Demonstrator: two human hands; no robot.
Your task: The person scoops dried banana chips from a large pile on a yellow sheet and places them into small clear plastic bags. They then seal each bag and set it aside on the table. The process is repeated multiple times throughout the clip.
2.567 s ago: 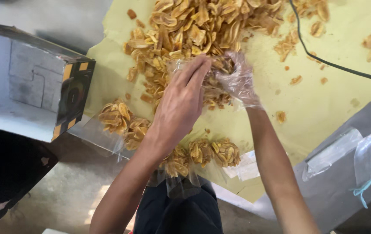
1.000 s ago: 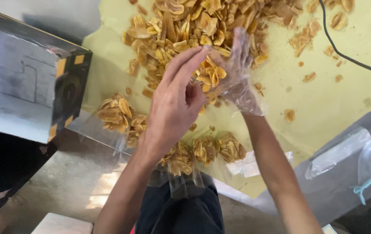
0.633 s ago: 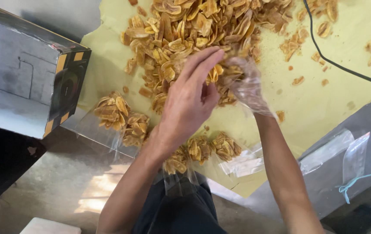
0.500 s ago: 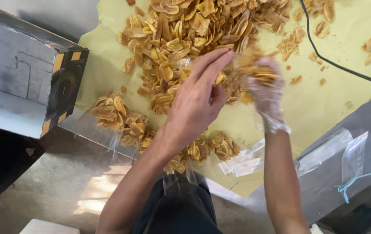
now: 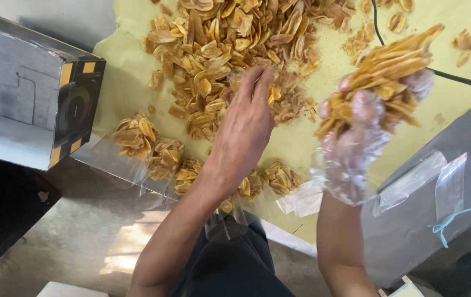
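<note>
1. Right hand (image 5: pixel 365 124): covered by a clear plastic glove and closed around a stack of chips (image 5: pixel 389 63). Half a second ago the stack sat just beside the left hand, at the pile edge. It is now raised and carried out to the right, clear of the pile.

2. Left hand (image 5: pixel 246 129): bare, fingers extended and close together, holding nothing. The fingertips rest on the near edge of the chip pile (image 5: pixel 230 49). A second ago this hand was pressed against the gloved hand, steadying the chips. The two hands are now well apart.

3. Judgement: the gather step appears complete. One portion is off the pile and held in the right hand alone.

4. Filled bags (image 5: pixel 153 146): a row of clear bags of chips lies just below the left wrist, at the near edge of the yellow paper (image 5: pixel 329 143) covering the surface.

5. Empty bags (image 5: pixel 433 181): clear and flat, they lie below and right of the right hand, off the paper.

6. Box (image 5: pixel 26 99): well left of the left hand.

7. Cable (image 5: pixel 461 80): black, it passes behind the raised stack.
</note>
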